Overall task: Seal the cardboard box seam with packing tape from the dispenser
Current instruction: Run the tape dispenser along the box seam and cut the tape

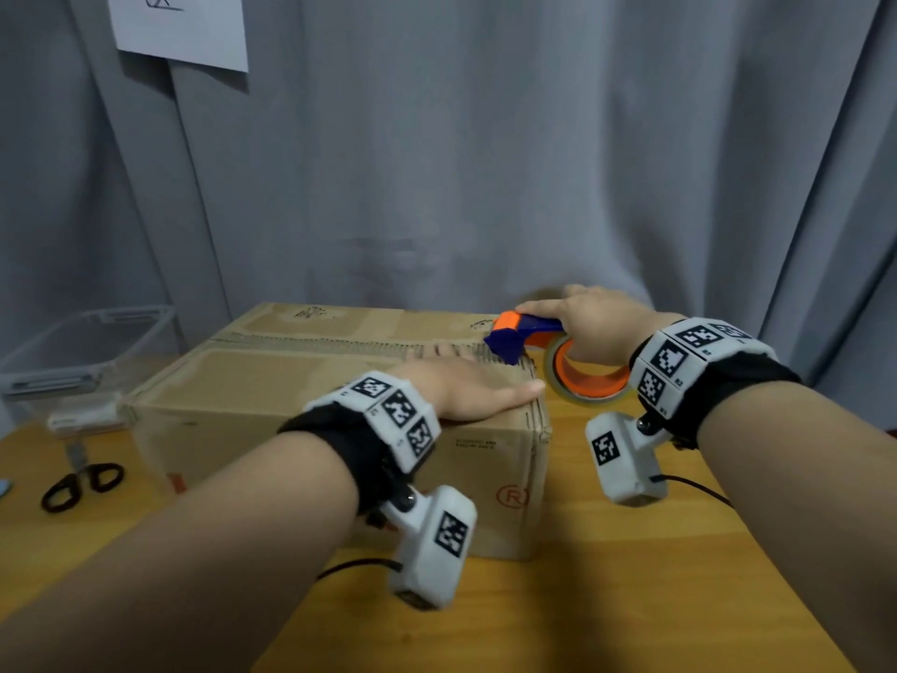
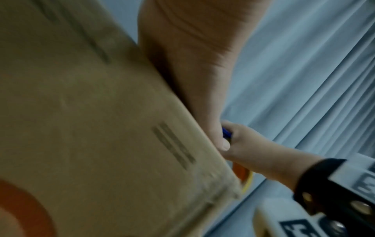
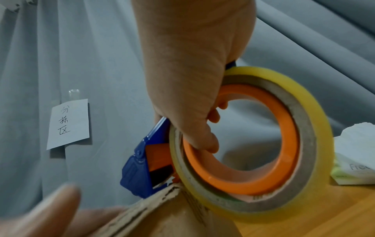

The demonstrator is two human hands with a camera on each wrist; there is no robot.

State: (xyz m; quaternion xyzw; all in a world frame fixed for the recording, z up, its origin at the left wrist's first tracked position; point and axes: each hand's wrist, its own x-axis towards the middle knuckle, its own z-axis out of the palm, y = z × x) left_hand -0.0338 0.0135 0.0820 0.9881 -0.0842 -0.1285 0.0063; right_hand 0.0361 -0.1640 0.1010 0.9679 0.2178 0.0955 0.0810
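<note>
- Wooden table (image 1: 631, 599), light orange-brown.
- Black-handled scissors (image 1: 80, 483) flat on table's left side.
- Clear plastic bin (image 1: 82, 352) behind scissors, at table's back left.
- Grey curtain (image 1: 485, 162) behind table.
- White handwritten paper note (image 1: 179, 26) on curtain, high above bin.

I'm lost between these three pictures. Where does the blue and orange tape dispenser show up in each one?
Head view: the tape dispenser is right of centre, at the right end of the cardboard box, held by the right hand.
Left wrist view: only a blue sliver shows, right of centre, beyond the box edge.
Right wrist view: it fills the centre, its tape roll on the right.
Shared landmark: the box's right-hand corner.
</note>
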